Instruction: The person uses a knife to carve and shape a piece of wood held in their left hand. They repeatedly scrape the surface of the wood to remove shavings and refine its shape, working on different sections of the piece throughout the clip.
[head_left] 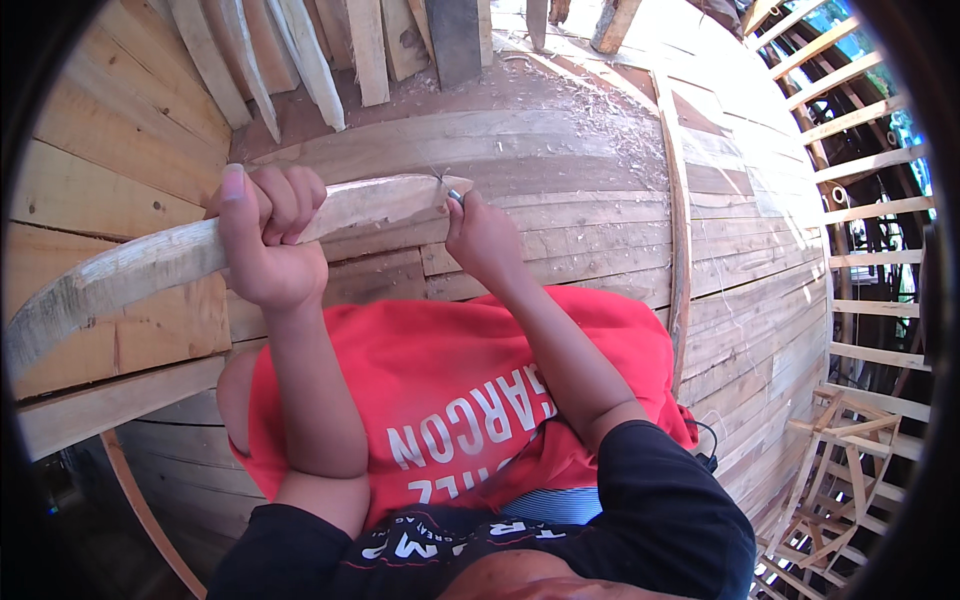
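Observation:
A long, curved piece of pale wood runs from the far left edge to the middle of the view, roughly shaped along its faces. My left hand is closed around it, thumb up, fingers wrapped over the far side. At the wood's right end, my right hand is closed on a small tool with a grey metal end. Most of that tool hides in my fingers, so its kind is unclear. A thin dark point shows at the wood's tip, close to the tool.
Red shorts with white print cover my lap. Wood shavings litter the plank floor. Several boards lean at the back left, beside a plank wall. A raised batten crosses the floor; a slatted railing stands right.

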